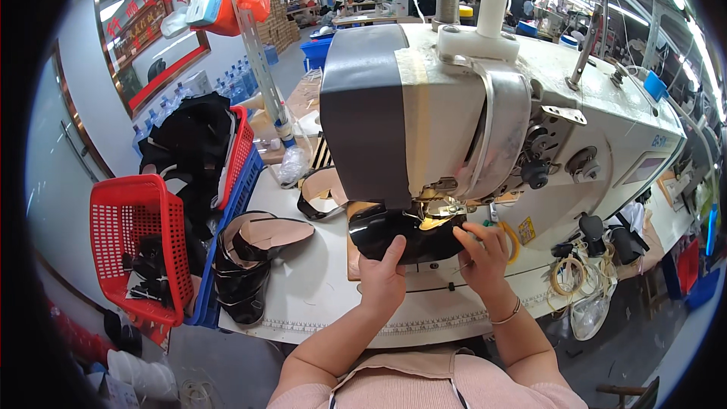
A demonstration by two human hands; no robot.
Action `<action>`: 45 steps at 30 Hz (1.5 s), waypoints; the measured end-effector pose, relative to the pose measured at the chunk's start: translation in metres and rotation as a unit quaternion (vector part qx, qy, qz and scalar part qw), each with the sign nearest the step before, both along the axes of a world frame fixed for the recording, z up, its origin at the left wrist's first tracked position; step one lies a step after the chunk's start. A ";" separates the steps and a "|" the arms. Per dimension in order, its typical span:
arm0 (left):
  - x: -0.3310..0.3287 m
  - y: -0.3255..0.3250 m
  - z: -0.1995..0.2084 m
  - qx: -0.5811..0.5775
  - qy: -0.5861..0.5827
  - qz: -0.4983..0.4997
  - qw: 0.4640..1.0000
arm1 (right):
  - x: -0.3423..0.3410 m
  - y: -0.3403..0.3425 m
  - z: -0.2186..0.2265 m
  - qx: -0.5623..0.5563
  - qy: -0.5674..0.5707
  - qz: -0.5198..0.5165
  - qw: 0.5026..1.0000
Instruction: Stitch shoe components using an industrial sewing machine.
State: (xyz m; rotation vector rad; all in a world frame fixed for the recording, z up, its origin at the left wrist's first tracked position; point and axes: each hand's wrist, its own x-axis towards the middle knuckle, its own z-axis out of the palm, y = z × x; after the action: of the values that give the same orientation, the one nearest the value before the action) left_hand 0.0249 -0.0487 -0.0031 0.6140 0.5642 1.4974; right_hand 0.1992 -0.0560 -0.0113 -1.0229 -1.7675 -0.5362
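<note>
A glossy black shoe upper [371,233] lies under the needle area of a large sewing machine [454,121]. My left hand [384,276] grips its near left edge, thumb on top and the other fingers hidden beneath. At its right end my right hand [485,256] is closed on the edge, fingers bent close to the brass-coloured presser parts [439,212]. A stack of black uppers with beige lining [265,238] rests on the table to the left. Behind it, another lined upper [322,191] sits beside the machine head.
A red basket [178,257] of black scraps and a blue crate [212,280] stand left of the table. Black material [189,144] is heaped in another red basket. Yellow-handled scissors [511,242] lie right of my right hand; tape rolls [568,276] lie farther right.
</note>
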 end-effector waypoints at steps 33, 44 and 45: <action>0.008 -0.017 -0.011 0.056 0.145 -0.002 0.988 | 0.007 0.012 0.038 -0.090 -0.059 0.086 0.990; -0.001 0.004 -0.012 0.071 0.176 0.045 0.981 | 0.006 0.017 0.044 -0.002 -0.148 0.011 0.989; -0.005 0.005 -0.013 0.071 0.176 0.047 0.981 | 0.004 0.014 0.046 0.001 -0.163 -0.002 0.987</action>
State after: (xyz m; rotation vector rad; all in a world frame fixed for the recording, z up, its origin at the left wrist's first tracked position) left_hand 0.0203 -0.0437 -0.0157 0.9860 0.7704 1.5360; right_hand 0.2030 -0.0422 0.0347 -0.9785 -2.0496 -0.7420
